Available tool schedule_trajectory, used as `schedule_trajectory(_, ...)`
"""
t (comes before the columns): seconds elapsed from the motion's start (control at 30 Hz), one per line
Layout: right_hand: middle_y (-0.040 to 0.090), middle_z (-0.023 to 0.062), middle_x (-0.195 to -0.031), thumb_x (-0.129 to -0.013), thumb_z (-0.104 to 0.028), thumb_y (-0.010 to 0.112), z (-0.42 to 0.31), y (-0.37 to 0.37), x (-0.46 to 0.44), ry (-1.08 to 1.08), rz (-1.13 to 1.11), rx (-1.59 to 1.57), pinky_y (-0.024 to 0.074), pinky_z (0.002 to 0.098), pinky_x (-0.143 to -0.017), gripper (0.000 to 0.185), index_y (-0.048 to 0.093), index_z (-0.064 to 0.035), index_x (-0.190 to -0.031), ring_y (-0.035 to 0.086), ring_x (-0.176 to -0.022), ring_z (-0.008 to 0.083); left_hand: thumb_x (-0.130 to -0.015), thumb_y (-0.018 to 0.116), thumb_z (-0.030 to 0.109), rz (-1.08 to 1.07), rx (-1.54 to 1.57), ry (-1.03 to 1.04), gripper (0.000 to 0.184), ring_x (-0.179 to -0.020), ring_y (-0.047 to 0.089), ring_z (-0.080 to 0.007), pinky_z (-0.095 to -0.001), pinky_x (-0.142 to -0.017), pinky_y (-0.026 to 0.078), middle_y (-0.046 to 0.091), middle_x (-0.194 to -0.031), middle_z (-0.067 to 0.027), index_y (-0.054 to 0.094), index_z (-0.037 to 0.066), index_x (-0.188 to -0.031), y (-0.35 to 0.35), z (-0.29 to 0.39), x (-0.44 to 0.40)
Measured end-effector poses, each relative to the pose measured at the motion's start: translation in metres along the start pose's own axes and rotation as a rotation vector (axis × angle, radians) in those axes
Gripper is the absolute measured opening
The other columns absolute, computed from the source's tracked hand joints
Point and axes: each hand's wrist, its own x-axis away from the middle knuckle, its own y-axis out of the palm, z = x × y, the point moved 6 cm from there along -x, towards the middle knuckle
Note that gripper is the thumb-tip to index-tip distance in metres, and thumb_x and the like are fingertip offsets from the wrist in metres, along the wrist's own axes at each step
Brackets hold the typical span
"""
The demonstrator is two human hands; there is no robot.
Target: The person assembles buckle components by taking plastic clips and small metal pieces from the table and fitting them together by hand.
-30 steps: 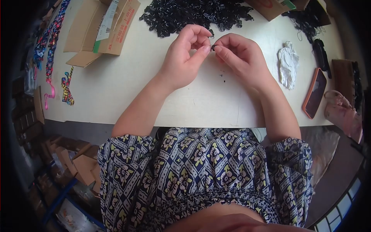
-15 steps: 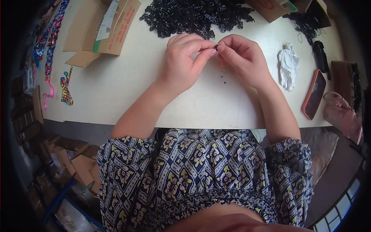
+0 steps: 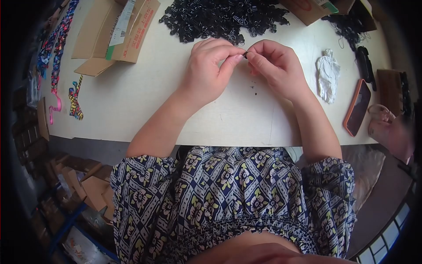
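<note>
Black piece sits pinched between thumb and fingers of the left hand and right hand, over the table near the pile, likely to steady so small a part from both sides. Fingers hide its direction and long axis.

The small pieces in the pile look like black plastic with glossy highlights. The open box is matt brown cardboard. The tabletop looks smooth, with a soft sheen. The white glove-like item is wrinkled, matt cloth; the phone has a smooth, dark, glossy face. The patterned sleeve is gathered, matt cloth.
</note>
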Motion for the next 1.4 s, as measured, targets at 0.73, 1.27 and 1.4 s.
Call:
schedule_trajectory(0.73,0.065,0.0075,-0.084,-0.084,-0.003,0.07,-0.016,-0.001,0.004,-0.26,0.163,0.253,0.0523,0.0238,-0.065,0.013,0.068,0.0037,-0.095,0.063,-0.072,0.0106,-0.087,0.063,0.001,0.004,-0.003,-0.055,0.013,-0.086,0.062,-0.02,-0.0303,-0.08,0.049,0.067,-0.091,-0.0095,0.067,-0.002,-0.099,0.0,0.003,0.001)
schedule_trajectory(1.27,0.063,0.01,-0.077,-0.078,-0.002,0.072,-0.029,-0.003,0.006,-0.481,0.201,0.516,0.0507,0.0321,-0.06,0.01,0.067,-0.0007,-0.086,0.062,-0.071,0.0236,-0.08,0.074,0.008,0.036,-0.148,0.105,0.013,-0.079,0.06,-0.0207,-0.0313,-0.078,0.046,0.066,-0.083,-0.007,0.069,0.002,-0.09,-0.005,0.007,-0.001)
schedule_trajectory(1.4,0.063,0.0102,-0.077,-0.078,-0.001,0.071,-0.034,0.0,0.007,-0.532,0.169,0.566,0.0503,0.0333,-0.061,0.01,0.067,-0.0012,-0.086,0.062,-0.071,0.0257,-0.081,0.072,0.011,0.041,-0.156,0.071,0.01,-0.077,0.059,-0.0227,-0.0343,-0.08,0.043,0.064,-0.08,-0.005,0.066,0.004,-0.086,-0.003,0.005,0.0)
